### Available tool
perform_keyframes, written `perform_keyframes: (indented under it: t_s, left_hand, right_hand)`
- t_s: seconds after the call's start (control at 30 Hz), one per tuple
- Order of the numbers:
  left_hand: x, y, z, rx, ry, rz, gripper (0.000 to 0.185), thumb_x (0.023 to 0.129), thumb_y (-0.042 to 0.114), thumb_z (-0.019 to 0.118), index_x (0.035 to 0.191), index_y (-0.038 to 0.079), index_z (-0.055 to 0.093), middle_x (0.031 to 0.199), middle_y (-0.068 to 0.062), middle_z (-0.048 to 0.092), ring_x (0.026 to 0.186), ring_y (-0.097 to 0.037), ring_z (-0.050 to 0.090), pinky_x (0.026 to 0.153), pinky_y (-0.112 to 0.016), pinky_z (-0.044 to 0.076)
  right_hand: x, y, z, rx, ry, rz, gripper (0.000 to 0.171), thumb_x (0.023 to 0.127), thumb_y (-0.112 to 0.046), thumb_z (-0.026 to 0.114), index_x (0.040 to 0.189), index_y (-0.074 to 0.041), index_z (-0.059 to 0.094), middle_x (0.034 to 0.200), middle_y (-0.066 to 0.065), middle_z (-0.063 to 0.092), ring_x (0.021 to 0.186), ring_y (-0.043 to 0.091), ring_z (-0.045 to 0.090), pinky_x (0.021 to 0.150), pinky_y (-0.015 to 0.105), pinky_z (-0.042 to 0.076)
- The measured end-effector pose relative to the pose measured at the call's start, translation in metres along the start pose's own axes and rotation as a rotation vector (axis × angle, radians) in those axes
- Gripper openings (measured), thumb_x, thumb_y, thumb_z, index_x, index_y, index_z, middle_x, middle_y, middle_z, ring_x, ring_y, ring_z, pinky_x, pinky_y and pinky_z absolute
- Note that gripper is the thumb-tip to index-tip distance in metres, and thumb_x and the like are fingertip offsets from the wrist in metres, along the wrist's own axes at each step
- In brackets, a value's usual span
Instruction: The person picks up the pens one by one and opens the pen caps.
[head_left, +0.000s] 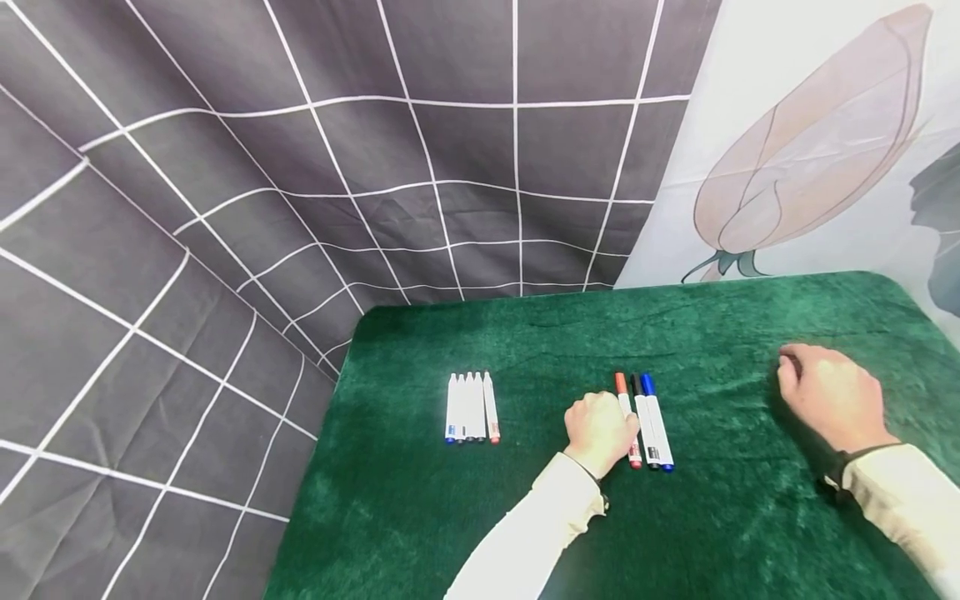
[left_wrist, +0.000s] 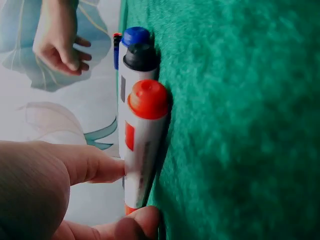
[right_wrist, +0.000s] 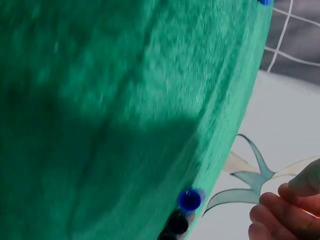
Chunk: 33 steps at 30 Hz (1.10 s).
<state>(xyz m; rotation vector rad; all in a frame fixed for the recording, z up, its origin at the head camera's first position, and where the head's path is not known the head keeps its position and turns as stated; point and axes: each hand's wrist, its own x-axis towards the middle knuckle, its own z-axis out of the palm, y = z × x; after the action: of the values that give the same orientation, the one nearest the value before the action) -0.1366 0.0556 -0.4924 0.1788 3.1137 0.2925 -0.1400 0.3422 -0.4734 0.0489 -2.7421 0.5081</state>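
My left hand is over the red marker, pinching it between the thumb on one side and a finger near its far end. The marker has a white body and lies on the green cloth. Close beside it lie a black marker and a blue marker, side by side. Off to the right, my right hand is held above the cloth with loosely curled fingers and nothing in them. Part of the red marker is hidden by the left hand in the head view.
Several white-bodied markers lie in a row at the left, their near ends blue, black and red. A green cloth covers the table. Behind stand a grey gridded curtain and a white sheet with a flower print.
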Motion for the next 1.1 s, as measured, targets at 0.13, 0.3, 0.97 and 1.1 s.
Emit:
perform_keyframes:
  t_s: [0.13, 0.3, 0.97, 1.1]
  left_hand:
    - [-0.002, 0.006, -0.001, 0.0, -0.006, -0.028, 0.035, 0.081, 0.045, 0.073, 0.061, 0.018, 0.061, 0.069, 0.003, 0.066, 0.064, -0.015, 0.063, 0.054, -0.031, 0.044]
    - [-0.001, 0.004, -0.003, -0.031, -0.029, -0.073, 0.032, 0.077, 0.041, 0.076, 0.06, 0.018, 0.06, 0.069, 0.001, 0.066, 0.063, -0.018, 0.063, 0.054, -0.033, 0.044]
    - [0.004, -0.029, -0.026, -0.1, 0.11, 0.098, 0.031, 0.072, 0.043, 0.075, 0.069, 0.02, 0.055, 0.06, 0.005, 0.053, 0.054, -0.016, 0.055, 0.049, -0.031, 0.04]
    - [0.002, -0.031, -0.028, -0.048, 0.201, 0.214, 0.032, 0.073, 0.044, 0.076, 0.069, 0.021, 0.055, 0.06, 0.007, 0.052, 0.051, -0.014, 0.054, 0.046, -0.028, 0.037]
  right_hand:
    - [-0.002, -0.007, 0.005, 0.0, 0.008, -0.031, 0.023, 0.092, -0.008, 0.06, 0.108, 0.005, 0.068, 0.102, 0.033, 0.067, 0.083, 0.052, 0.063, 0.062, 0.067, 0.046]
    - [-0.001, -0.019, 0.01, -0.011, 0.032, -0.099, 0.022, 0.09, -0.006, 0.062, 0.107, 0.005, 0.069, 0.099, 0.032, 0.068, 0.08, 0.048, 0.065, 0.062, 0.063, 0.048]
    - [0.001, -0.073, 0.034, 0.163, -0.065, -0.282, 0.022, 0.091, -0.003, 0.067, 0.112, 0.003, 0.068, 0.106, 0.024, 0.07, 0.097, 0.042, 0.066, 0.082, 0.061, 0.048]
    - [0.0, -0.079, 0.036, 0.219, -0.08, -0.291, 0.021, 0.096, -0.009, 0.064, 0.115, -0.001, 0.069, 0.11, 0.021, 0.07, 0.102, 0.041, 0.066, 0.085, 0.06, 0.048]
